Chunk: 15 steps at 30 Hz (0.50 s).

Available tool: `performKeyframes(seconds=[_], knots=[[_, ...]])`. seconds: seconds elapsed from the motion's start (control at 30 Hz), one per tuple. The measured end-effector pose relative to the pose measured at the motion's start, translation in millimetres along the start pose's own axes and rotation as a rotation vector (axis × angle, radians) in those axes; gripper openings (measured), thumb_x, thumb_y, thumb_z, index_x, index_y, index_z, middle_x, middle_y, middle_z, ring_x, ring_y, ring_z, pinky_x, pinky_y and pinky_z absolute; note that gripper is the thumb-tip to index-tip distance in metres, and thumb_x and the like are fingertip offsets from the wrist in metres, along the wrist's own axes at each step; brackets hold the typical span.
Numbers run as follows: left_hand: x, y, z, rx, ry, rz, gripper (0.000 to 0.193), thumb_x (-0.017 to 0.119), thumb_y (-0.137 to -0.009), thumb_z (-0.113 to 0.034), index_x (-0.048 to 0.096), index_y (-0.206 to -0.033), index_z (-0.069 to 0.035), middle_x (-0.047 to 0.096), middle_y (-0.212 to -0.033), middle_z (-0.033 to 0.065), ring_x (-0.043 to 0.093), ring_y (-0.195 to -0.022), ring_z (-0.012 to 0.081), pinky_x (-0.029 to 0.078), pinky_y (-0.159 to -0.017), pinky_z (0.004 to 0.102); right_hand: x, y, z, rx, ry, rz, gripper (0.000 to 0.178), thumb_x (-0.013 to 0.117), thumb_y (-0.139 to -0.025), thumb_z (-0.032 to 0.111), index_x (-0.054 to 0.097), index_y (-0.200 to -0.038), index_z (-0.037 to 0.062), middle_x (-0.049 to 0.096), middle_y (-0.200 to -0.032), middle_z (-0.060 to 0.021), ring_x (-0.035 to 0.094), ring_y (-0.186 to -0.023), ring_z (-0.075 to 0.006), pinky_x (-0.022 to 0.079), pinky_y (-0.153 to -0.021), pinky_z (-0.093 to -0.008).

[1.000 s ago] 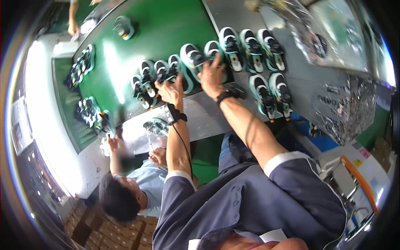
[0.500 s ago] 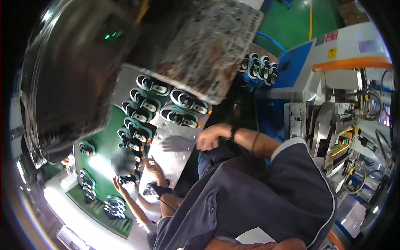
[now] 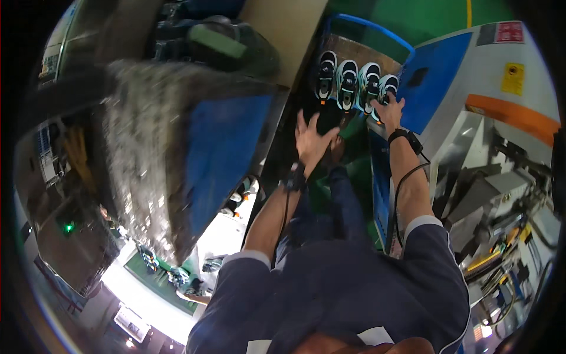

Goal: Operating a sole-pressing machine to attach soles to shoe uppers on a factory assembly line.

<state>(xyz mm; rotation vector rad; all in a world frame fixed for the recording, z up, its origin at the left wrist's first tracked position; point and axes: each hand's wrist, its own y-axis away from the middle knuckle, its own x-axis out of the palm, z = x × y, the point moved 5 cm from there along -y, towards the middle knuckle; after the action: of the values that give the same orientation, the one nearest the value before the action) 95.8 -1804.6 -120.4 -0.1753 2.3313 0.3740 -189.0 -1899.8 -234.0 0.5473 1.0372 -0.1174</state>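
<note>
Several black, white and mint-green sneakers (image 3: 347,82) stand in a row on a cart's brown board (image 3: 382,57), their orange-tabbed ends toward me. My right hand (image 3: 389,113) is at the near end of the rightmost sneaker (image 3: 388,86). Its fingers are spread and overlap the shoe in the picture; I cannot tell whether they touch it. My left hand (image 3: 312,143) hovers short of the row, below the leftmost sneaker (image 3: 325,74). That hand is empty, thumb and fingers apart. Both wrists carry dark bands with cables.
A blue rail (image 3: 377,26) rims the cart's far side. On the right, a white machine with an orange strip (image 3: 513,118) and a blue panel (image 3: 439,88) stands close to my arm. A large, blurred machine housing (image 3: 230,153) is at left. Another person's hand (image 3: 190,296) reaches among shoes at lower left.
My view has swung right, from the metal table with shoes to the cart. Both hands have moved forward to the sneaker row, and the right hand's curled fingers have spread.
</note>
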Motion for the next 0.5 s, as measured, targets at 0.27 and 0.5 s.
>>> performKeyframes(seconds=[0.27, 0.5], knots=[[110, -119, -15, -0.094, -0.312, 0.056, 0.085, 0.080, -0.059, -0.059, 0.055, -0.126, -0.012, 0.016, -0.148, 0.0321, 0.030, -0.126, 0.0579, 0.031, -0.095, 0.0722, 14, -6, 47, 0.104, 0.064, -0.172, 0.062, 0.082, -0.061, 0.043, 0.065, -0.111, 0.0109, 0.023, -0.139, -0.0282, 0.042, -0.110, -0.0602, 0.043, -0.091, -0.0628], [136, -130, -10, -0.193, -0.357, -0.062, 0.054, 0.077, -0.060, -0.037, 0.069, -0.103, -0.006, 0.020, -0.143, 0.0319, 0.041, -0.116, 0.0539, 0.040, -0.097, 0.0565, 14, -3, 43, 0.212, -0.008, -0.252, 0.048, 0.079, -0.060, 0.035, 0.067, -0.101, 0.0128, 0.028, -0.135, -0.0189, 0.040, -0.107, -0.0509, 0.042, -0.082, -0.0628]])
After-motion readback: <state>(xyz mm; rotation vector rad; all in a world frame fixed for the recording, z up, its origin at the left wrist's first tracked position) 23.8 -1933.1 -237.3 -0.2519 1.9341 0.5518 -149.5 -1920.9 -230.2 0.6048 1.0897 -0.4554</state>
